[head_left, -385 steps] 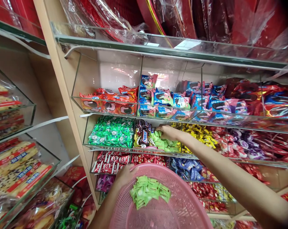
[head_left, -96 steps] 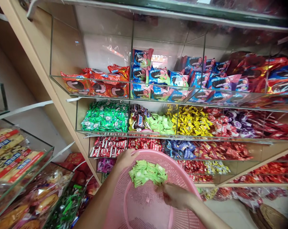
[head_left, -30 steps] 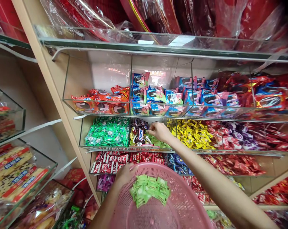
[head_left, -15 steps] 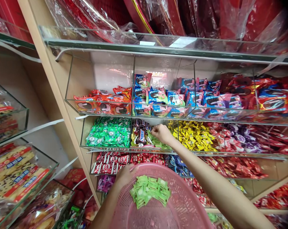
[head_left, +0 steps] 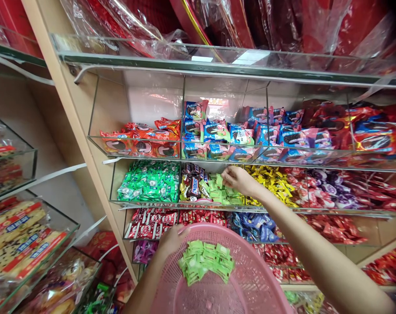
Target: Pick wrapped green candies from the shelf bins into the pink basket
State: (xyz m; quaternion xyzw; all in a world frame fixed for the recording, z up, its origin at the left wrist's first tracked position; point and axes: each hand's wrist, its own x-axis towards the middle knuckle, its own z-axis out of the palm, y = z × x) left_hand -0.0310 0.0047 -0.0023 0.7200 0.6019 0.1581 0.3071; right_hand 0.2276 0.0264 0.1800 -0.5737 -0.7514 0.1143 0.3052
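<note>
Right up at the tips, the right hand [head_left: 240, 179] has its fingers bent and bunched together, a green packet [head_left: 219, 179] just against them; whether they pinch it, I cannot tell! Around it, loose green wrappers [head_left: 216, 194] lie behind the front edge of the shelf [head_left: 191, 205], chocolate bars [head_left: 194, 185] to their left, yellow sweets [head_left: 278, 185] to their right. Nearer, the left hand [head_left: 172, 240] hooks its fingers over the far left edge of the pink basket [head_left: 261, 272], and there's the green pile [head_left: 206, 261] inside, towards that far edge! By my reading, a decent batch is already in, with plenty of the same green left on the shelf
</note>
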